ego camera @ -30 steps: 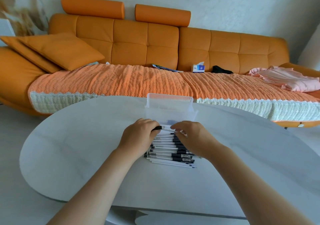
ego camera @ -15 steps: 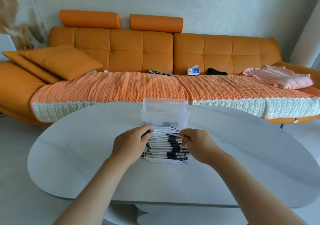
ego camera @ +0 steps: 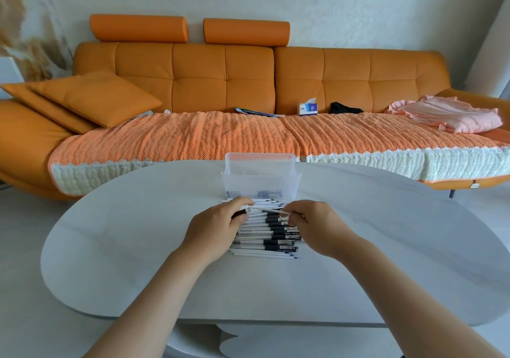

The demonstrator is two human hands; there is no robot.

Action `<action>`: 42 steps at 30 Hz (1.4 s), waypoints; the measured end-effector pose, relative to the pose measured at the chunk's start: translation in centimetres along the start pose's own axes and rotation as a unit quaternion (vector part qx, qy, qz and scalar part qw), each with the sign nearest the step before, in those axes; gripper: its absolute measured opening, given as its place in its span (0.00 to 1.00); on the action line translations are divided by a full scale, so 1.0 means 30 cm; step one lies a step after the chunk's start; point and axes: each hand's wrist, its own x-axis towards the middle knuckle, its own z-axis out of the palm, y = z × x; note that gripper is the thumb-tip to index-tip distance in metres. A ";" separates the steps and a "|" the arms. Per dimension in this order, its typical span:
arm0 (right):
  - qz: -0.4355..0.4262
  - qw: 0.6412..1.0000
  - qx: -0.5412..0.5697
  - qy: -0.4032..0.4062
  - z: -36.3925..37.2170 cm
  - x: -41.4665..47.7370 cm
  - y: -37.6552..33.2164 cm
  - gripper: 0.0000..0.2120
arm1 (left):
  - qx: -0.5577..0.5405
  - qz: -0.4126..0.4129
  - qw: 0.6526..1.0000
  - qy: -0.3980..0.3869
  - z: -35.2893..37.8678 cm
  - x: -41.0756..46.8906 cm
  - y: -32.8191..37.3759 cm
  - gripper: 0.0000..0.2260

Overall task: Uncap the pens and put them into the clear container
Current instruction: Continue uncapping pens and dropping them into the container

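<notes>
A pile of several white pens [ego camera: 265, 240] with black grips and caps lies on the white oval table [ego camera: 138, 247]. Just behind the pile stands the clear container [ego camera: 260, 181], with a few dark items in its bottom. My left hand [ego camera: 218, 228] grips a black pen cap at the pile's left end. My right hand [ego camera: 311, 223] pinches a thin white pen [ego camera: 269, 210] that slants up-left toward the left hand, just above the pile. The two hands sit close together over the pile's far part.
An orange sofa [ego camera: 220, 81] with a woven orange cover runs behind the table. On it lie cushions [ego camera: 91, 98], a tissue box [ego camera: 307, 108], a dark item and pink cloth [ego camera: 452, 114]. White floor surrounds the table.
The hands have drawn slightly apart: the thin white pen in my right hand now shows separate from the black cap in my left. The camera has tilted up, showing more of the sofa.
</notes>
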 end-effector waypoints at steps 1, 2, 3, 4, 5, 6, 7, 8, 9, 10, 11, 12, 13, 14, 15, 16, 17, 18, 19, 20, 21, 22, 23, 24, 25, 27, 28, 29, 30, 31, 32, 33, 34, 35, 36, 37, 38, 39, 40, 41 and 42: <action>0.000 1.000 -0.004 0.000 -0.002 0.001 0.003 0.14 | 0.002 0.001 1.000 -0.002 0.000 0.000 0.001 0.11; 0.000 1.000 -0.008 -0.001 -0.005 0.001 0.007 0.14 | 0.003 0.000 1.000 -0.002 0.001 0.001 0.000 0.10; -0.002 1.000 -0.010 -0.003 -0.006 0.002 0.010 0.13 | 0.003 -0.002 1.000 -0.003 0.002 0.001 -0.002 0.10; -0.003 1.000 -0.012 -0.005 -0.008 0.001 0.012 0.13 | 0.002 -0.004 1.000 -0.006 0.003 0.002 -0.004 0.09; -0.004 1.000 -0.014 -0.007 -0.010 0.002 0.013 0.13 | -0.001 -0.007 1.000 -0.012 0.004 0.003 -0.006 0.09; -0.005 1.000 -0.016 -0.009 -0.011 0.002 0.014 0.14 | -0.005 -0.010 1.000 -0.018 0.005 0.003 -0.008 0.08; -0.006 1.000 -0.017 -0.012 -0.012 0.004 0.016 0.14 | -0.010 -0.012 1.000 -0.022 0.006 0.004 -0.009 0.08; -0.006 1.000 -0.018 -0.015 -0.011 0.005 0.018 0.14 | -0.014 -0.012 1.000 -0.024 0.007 0.004 -0.009 0.08; -0.006 1.000 -0.018 -0.016 -0.012 0.006 0.021 0.14 | -0.017 -0.011 0.999 -0.025 0.007 0.004 -0.008 0.08; -0.005 1.000 -0.017 -0.017 -0.012 0.007 0.024 0.14 | -0.019 -0.010 0.999 -0.024 0.007 0.004 -0.006 0.08; -0.004 1.000 -0.016 -0.017 -0.013 0.007 0.028 0.14 | -0.021 -0.008 1.000 -0.022 0.008 0.005 -0.004 0.08; -0.002 1.000 -0.015 -0.017 -0.013 0.009 0.030 0.14 | -0.022 -0.007 1.000 -0.020 0.008 0.004 -0.002 0.09; -0.002 1.000 -0.015 -0.017 -0.014 0.009 0.033 0.14 | -0.023 -0.007 1.000 -0.018 0.008 0.005 0.000 0.09; -0.003 1.000 -0.016 -0.017 -0.015 0.010 0.034 0.14 | -0.024 -0.006 1.000 -0.018 0.008 0.005 0.000 0.09; -0.006 1.000 -0.018 -0.018 -0.016 0.010 0.035 0.14 | -0.023 -0.005 1.000 -0.018 0.009 0.005 0.001 0.09; -0.009 1.000 -0.021 -0.019 -0.016 0.010 0.035 0.14 | -0.023 -0.004 1.000 -0.020 0.010 0.007 0.001 0.10; -0.011 0.999 -0.025 -0.019 -0.016 0.009 0.036 0.14 | -0.024 -0.003 0.999 -0.022 0.011 0.008 0.001 0.10; -0.013 0.999 -0.028 -0.019 -0.016 0.008 0.038 0.14 | -0.026 -0.002 0.999 -0.026 0.012 0.009 0.002 0.10; -0.013 0.999 -0.030 -0.020 -0.016 0.008 0.039 0.14 | -0.028 0.000 0.999 -0.029 0.012 0.010 0.003 0.10; -0.015 0.999 -0.034 -0.019 -0.016 0.008 0.039 0.14 | -0.031 0.003 0.999 -0.032 0.011 0.009 0.004 0.10; -0.019 0.999 -0.039 -0.014 -0.016 0.009 0.040 0.14 | -0.031 0.007 0.999 -0.033 0.008 0.008 0.005 0.10; -0.027 0.999 -0.044 -0.007 -0.016 0.012 0.042 0.14 | -0.028 0.012 0.999 -0.034 0.005 0.006 0.006 0.10; -0.038 0.998 -0.046 0.003 -0.017 0.014 0.043 0.14 | -0.024 0.017 0.999 -0.036 0.001 0.004 0.009 0.10; -0.050 0.998 -0.045 0.011 -0.016 0.016 0.043 0.14 | -0.021 0.022 0.999 -0.041 -0.001 0.002 0.013 0.11; -0.061 0.997 -0.040 0.015 -0.014 0.016 0.042 0.14 | -0.021 0.028 0.998 -0.048 -0.002 0.000 0.017 0.11; -0.076 0.997 -0.023 0.009 -0.008 0.016 0.034 0.13 | -0.026 0.039 0.997 -0.061 0.003 -0.002 0.027 0.11; -0.077 0.997 -0.013 0.003 -0.005 0.014 0.029 0.12 | -0.027 0.041 0.997 -0.066 0.008 -0.002 0.029 0.11; -0.075 0.997 -0.008 -0.002 -0.004 0.013 0.024 0.13 | -0.026 0.042 0.996 -0.069 0.012 -0.002 0.031 0.10; -0.071 0.997 -0.008 -0.002 -0.006 0.012 0.023 0.14 | -0.021 0.041 0.997 -0.069 0.013 -0.001 0.030 0.10; -0.065 0.998 -0.012 0.002 -0.010 0.013 0.027 0.15 | -0.016 0.038 0.997 -0.067 0.012 0.000 0.028 0.09; -0.057 0.998 -0.018 0.008 -0.016 0.015 0.034 0.16 | -0.012 0.034 0.997 -0.064 0.009 0.001 0.024 0.09; -0.046 0.999 -0.024 0.013 -0.022 0.017 0.043 0.14 | -0.010 0.030 0.998 -0.060 0.005 0.002 0.020 0.09; -0.033 0.999 -0.029 0.016 -0.028 0.019 0.053 0.11 | -0.008 0.026 0.998 -0.057 0.001 0.002 0.017 0.09; -0.020 0.999 -0.030 0.017 -0.032 0.021 0.061 0.08 | -0.008 0.023 0.998 -0.054 -0.001 0.001 0.014 0.09; -0.009 0.999 -0.027 0.015 -0.034 0.022 0.066 0.05 | -0.008 0.022 0.998 -0.052 -0.004 0.000 0.012 0.09; -0.003 1.000 -0.023 0.013 -0.033 0.023 0.069 0.04 | -0.008 0.021 0.998 -0.053 -0.005 -0.001 0.012 0.09; -0.001 1.000 -0.020 0.011 -0.031 0.022 0.069 0.04 | -0.010 0.019 0.998 -0.056 -0.006 -0.003 0.013 0.09; -0.004 1.000 -0.017 0.008 -0.028 0.022 0.066 0.04 | -0.011 0.018 0.998 -0.060 -0.007 -0.004 0.016 0.09; -0.009 1.000 -0.013 0.005 -0.024 0.020 0.061 0.04 | -0.012 0.016 0.998 -0.063 -0.007 -0.005 0.018 0.10; -0.015 1.000 -0.005 0.002 -0.019 0.018 0.054 0.04 | -0.013 0.014 0.998 -0.065 -0.007 -0.004 0.021 0.10; -0.021 1.000 0.007 -0.001 -0.013 0.016 0.047 0.04 | -0.016 0.014 0.998 -0.066 -0.006 -0.004 0.024 0.10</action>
